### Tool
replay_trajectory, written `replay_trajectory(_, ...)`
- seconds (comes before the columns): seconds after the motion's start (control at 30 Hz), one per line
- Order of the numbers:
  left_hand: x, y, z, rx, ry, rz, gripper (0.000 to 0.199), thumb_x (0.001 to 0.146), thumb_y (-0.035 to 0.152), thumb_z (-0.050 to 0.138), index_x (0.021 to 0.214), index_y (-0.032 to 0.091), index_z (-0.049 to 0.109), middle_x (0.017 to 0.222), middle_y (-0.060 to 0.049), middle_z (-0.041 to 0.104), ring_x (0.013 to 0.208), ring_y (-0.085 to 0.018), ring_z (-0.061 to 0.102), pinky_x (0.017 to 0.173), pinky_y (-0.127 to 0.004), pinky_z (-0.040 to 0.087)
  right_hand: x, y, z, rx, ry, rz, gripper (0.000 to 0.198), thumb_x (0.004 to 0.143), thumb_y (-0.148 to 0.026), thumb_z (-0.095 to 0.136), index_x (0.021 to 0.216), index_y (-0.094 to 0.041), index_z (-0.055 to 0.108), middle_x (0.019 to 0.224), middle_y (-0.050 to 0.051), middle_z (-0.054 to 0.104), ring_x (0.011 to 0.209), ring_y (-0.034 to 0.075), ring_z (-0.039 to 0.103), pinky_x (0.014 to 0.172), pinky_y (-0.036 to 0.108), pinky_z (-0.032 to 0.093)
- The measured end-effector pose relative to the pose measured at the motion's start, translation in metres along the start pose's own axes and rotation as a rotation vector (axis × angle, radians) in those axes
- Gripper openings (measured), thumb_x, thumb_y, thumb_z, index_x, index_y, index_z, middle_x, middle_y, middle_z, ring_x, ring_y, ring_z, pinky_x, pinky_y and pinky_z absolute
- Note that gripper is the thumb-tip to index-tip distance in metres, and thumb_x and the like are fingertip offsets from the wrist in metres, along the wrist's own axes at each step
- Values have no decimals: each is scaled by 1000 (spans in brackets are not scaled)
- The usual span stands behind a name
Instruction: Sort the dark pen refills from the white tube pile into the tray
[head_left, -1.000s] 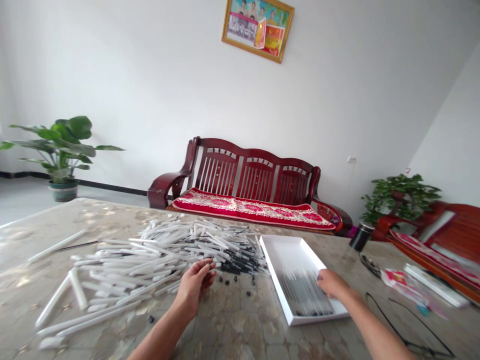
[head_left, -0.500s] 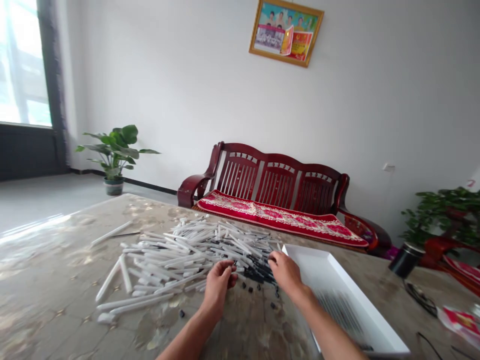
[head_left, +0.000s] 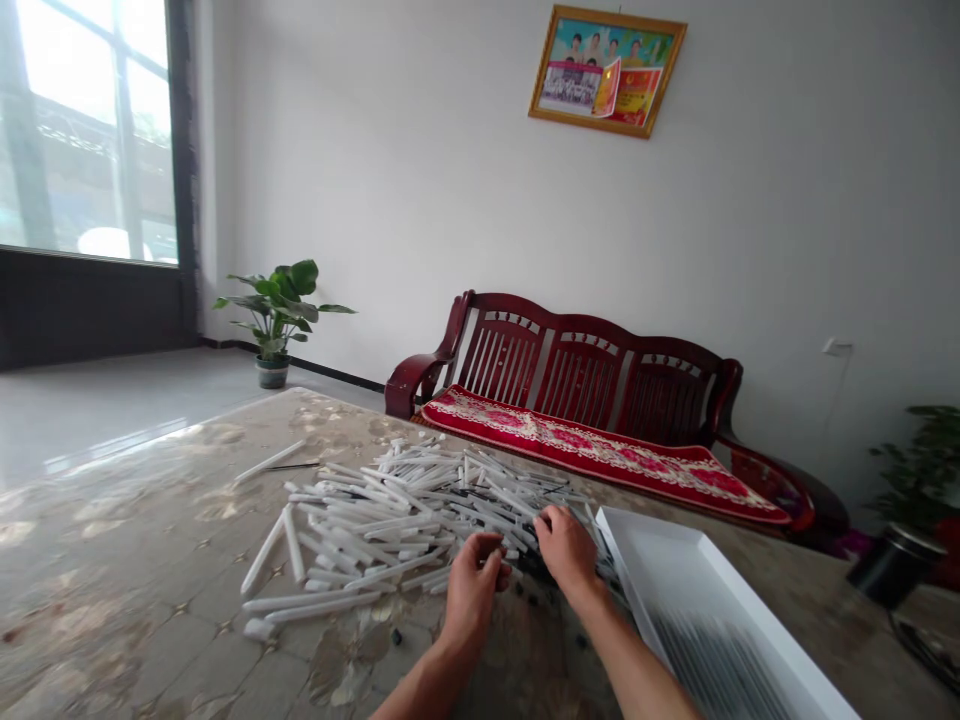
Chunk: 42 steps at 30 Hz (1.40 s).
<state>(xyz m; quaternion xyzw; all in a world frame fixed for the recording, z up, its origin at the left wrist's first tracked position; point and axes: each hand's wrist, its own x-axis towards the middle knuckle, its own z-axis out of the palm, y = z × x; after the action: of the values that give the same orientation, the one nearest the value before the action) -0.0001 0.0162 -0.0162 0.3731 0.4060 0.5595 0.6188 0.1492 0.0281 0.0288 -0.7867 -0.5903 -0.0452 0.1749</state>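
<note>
A heap of white pen-like tubes (head_left: 367, 540) lies on the table, with thin dark sticks among them. At the heap's near right edge is my left hand (head_left: 472, 585), its thumb and fingers pinched together; whatever is between them is too small to make out. My right hand (head_left: 568, 550) reaches into the dark sticks at the heap's right side, fingers curled closed, their tips partly hidden. Small black caps (head_left: 397, 636) lie on the table near the hands. To the right, a white tray (head_left: 750, 590) holds a row of thin dark sticks (head_left: 712, 655).
The patterned table (head_left: 187, 560) spreads to the left under the heap. Behind it stands a dark red wooden bench (head_left: 585, 365) with a red runner. A black cylinder (head_left: 892, 565) and a cable are at the right edge of the table. A potted plant (head_left: 277, 310) stands on the floor.
The camera view has turned left, so the scene sits further right. Both hands stay close together at the heap's right side, with the left hand slightly nearer the right one.
</note>
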Motion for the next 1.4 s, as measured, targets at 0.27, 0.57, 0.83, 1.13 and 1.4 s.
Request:
replay_trajectory(0.27, -7, 14, -5, 418, 22, 470, 37, 68, 11, 64, 100, 25, 75, 85, -3, 61, 72, -18, 61, 76, -32, 51, -77, 14, -17, 312, 188, -188, 25, 94, -37, 48, 79, -25, 64, 83, 4, 67, 77, 19, 65, 69, 27, 43)
replay_trajectory(0.57, -4, 20, -15, 522, -26, 553, 14, 75, 20, 68, 82, 27, 77, 83, -4, 60, 81, -21, 60, 80, -29, 48, -87, 17, -27, 574, 36, -246, 18, 91, -37, 55, 90, -26, 69, 89, 2, 70, 83, 18, 66, 74, 25, 46)
replay_trajectory(0.83, -4, 12, -5, 114, 24, 268, 30, 76, 47, 69, 88, 20, 68, 77, -3, 65, 73, -19, 61, 61, -25, 49, -34, 61, -33, -272, -71, -4, 19, 90, -17, 55, 100, -25, 69, 110, 6, 70, 100, 21, 67, 76, 27, 46)
replay_trajectory(1.13, 2, 6, -3, -302, 32, -49, 43, 59, 44, 85, 83, 16, 62, 71, 1, 68, 65, -16, 70, 58, -23, 55, -24, 59, -24, -413, -97, -79, 24, 89, -10, 54, 104, -19, 71, 110, 12, 70, 101, 24, 67, 75, 29, 46)
replay_trajectory(1.4, 1, 11, -2, -393, 60, -128, 14, 82, 20, 73, 83, 15, 61, 74, -4, 71, 65, -15, 72, 57, -21, 58, -23, 64, -26, -415, -42, -105, 24, 91, -9, 49, 102, -19, 69, 104, 11, 72, 100, 25, 67, 76, 30, 45)
